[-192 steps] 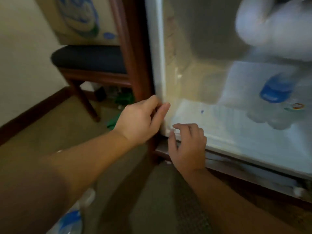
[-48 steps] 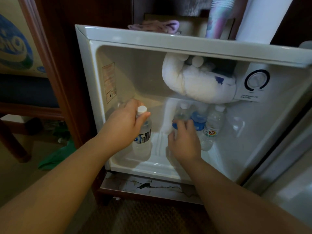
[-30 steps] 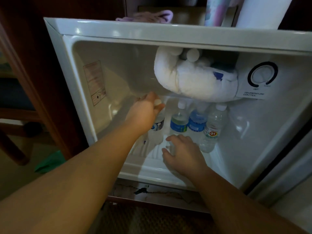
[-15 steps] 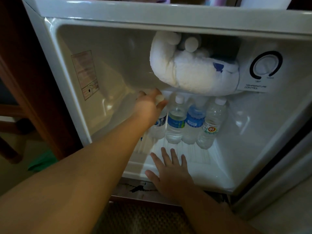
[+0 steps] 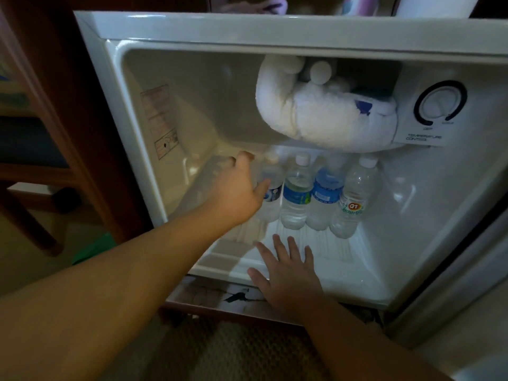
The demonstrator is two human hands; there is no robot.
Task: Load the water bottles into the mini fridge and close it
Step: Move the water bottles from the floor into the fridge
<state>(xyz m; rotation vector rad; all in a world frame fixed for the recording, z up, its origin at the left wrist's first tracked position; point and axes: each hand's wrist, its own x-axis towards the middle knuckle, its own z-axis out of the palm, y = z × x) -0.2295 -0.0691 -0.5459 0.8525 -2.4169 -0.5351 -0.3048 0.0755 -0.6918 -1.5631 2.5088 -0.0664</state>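
The white mini fridge (image 5: 176,27) stands open. Several clear water bottles stand upright in a row at the back of its floor: the leftmost bottle (image 5: 272,185), one with a blue and green label (image 5: 297,195), a blue-labelled one (image 5: 325,193) and one with a red logo (image 5: 351,202). My left hand (image 5: 236,188) is inside, just left of the leftmost bottle, fingers apart, thumb by its label. My right hand (image 5: 286,270) lies flat with spread fingers on the fridge floor's front lip, holding nothing.
A frost-caked freezer box (image 5: 316,119) hangs above the bottles, beside the temperature dial (image 5: 439,103). The fridge door (image 5: 453,284) hangs open at the right. Dark wood cabinet framing (image 5: 82,119) and a chair (image 5: 33,149) are at the left. Carpet lies below.
My left hand has come off the leftmost bottle's cap and opened beside it; the bottle stands in the row. My right hand stays flat on the fridge floor.
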